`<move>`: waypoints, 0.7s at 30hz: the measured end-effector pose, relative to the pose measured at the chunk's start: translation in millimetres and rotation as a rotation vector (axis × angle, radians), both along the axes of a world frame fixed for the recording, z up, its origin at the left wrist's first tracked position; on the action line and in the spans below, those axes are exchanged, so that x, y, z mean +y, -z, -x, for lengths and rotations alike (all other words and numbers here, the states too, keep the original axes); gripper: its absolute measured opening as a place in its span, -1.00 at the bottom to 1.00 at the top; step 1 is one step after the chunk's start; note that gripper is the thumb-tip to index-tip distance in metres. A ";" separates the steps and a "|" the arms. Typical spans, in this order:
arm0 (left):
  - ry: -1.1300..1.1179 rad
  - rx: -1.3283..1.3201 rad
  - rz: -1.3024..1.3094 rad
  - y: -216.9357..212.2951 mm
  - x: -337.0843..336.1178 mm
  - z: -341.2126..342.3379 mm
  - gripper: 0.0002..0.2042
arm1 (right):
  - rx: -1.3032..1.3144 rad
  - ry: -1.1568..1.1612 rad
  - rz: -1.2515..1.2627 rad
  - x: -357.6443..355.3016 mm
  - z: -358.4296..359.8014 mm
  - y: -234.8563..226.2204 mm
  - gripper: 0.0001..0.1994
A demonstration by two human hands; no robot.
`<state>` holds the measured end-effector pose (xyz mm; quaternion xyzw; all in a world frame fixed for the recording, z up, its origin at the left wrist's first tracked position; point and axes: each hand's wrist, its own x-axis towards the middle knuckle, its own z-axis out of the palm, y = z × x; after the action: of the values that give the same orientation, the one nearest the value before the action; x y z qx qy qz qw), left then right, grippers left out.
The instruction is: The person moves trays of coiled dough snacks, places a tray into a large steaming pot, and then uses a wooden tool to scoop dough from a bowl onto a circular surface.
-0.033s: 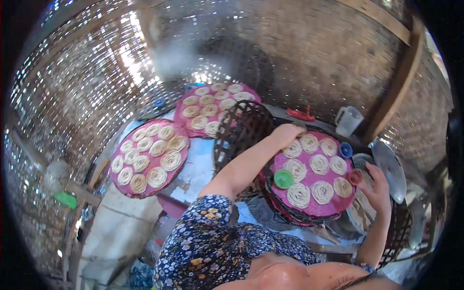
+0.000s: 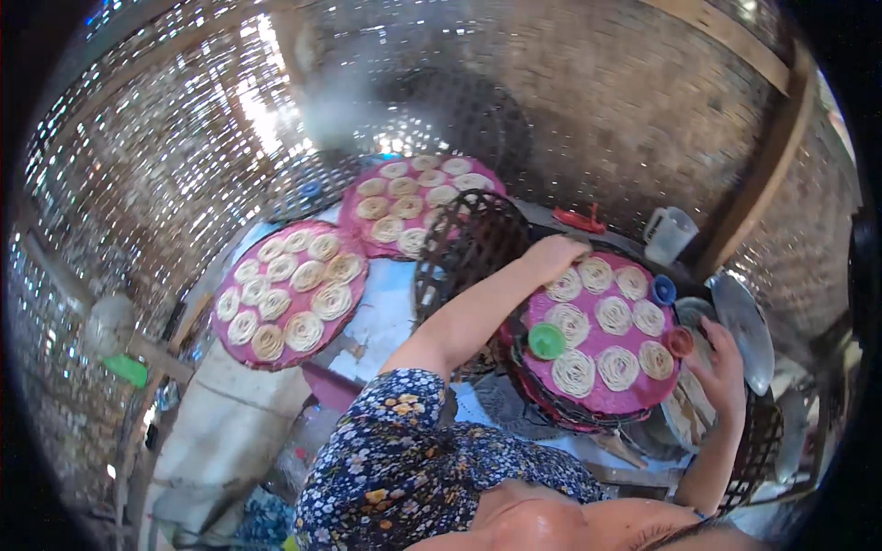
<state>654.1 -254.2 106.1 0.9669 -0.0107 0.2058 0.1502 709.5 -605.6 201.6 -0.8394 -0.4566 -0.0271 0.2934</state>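
Note:
A round tray with a pink surface [image 2: 595,332] lies at the right, bearing several pale coiled noodle-like rosettes [image 2: 614,314]. My left hand [image 2: 559,255] reaches across to its far left rim, fingers bent down over the edge; the fingertips are partly hidden. Beside the right rim is my right hand [image 2: 724,372], its thumb and fingers apart and nothing visible between them. Nearest to it stands a small red-brown cup [image 2: 680,342] on the rim. A blue cup [image 2: 662,290] sits at the upper right edge, and a green cup [image 2: 547,341] at the left.
Two more pink trays [image 2: 241,351] with rosettes lie at the left and back. A dark openwork basket [image 2: 450,275] leans between them and my left arm. Behind are a red object [image 2: 579,219] and a clear jug [image 2: 670,236]; a metal lid [image 2: 740,332] stands right. Woven walls surround the place.
The whole view has shifted slightly, so everything appears a little further right. Both hands keep their places at the tray.

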 end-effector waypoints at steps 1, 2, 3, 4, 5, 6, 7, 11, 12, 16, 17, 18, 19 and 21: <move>0.013 -0.037 -0.030 -9.8 -3.4 10.1 -0.60 | 0.046 0.025 -0.008 2.6 10.3 -4.0 -0.33; -0.030 -0.035 -0.022 -13.6 -2.2 22.4 -0.60 | 0.046 -0.017 0.001 5.8 20.3 -6.3 -0.33; -0.022 -0.205 -0.059 -17.0 -1.4 37.7 -0.58 | 0.056 -0.026 -0.023 7.8 30.8 -8.5 -0.32; -0.005 -0.370 -0.097 -25.4 -5.1 53.7 -0.57 | 0.071 -0.024 -0.042 7.2 37.1 -7.2 -0.32; -0.046 -0.364 -0.092 -33.1 -6.2 76.7 -0.57 | 0.075 -0.063 -0.029 6.1 41.1 -2.8 -0.32; -0.010 -0.475 0.013 -58.5 -17.7 100.1 -0.59 | 0.095 -0.037 -0.101 -10.6 52.0 -1.3 -0.32; -0.003 -0.573 0.115 -75.3 -22.1 130.6 -0.61 | 0.127 -0.038 -0.170 -20.4 57.4 4.8 -0.32; -0.558 -0.847 0.276 -77.6 2.9 296.5 -0.77 | 0.354 -0.099 -0.245 -38.1 64.8 36.9 -0.30; -0.754 -1.032 0.343 -56.9 23.1 345.9 -0.78 | 0.346 -0.076 -0.220 -36.4 65.6 40.4 -0.29; -1.321 -1.393 0.410 -5.8 53.6 518.4 -0.70 | 0.423 -0.116 -0.260 -56.0 51.6 70.8 -0.32; -1.399 -1.428 0.593 19.5 62.7 553.2 -0.64 | 0.466 -0.118 -0.282 -55.8 52.0 75.4 -0.33; -1.478 -1.454 0.780 42.0 66.3 579.8 -0.57 | 0.479 -0.105 -0.251 -49.8 56.9 70.4 -0.36; -1.429 -1.472 1.019 67.2 73.9 599.4 -0.51 | 0.484 -0.120 -0.249 -42.3 57.3 71.4 -0.36; -1.230 -1.441 1.457 88.5 82.0 604.0 -0.40 | 0.507 -0.163 -0.313 -32.6 63.7 71.8 -0.37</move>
<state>50.1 -172.2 17.6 0.1595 0.4916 0.6958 0.4988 645.8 -638.1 129.8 -0.7249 -0.4250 0.1367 0.5247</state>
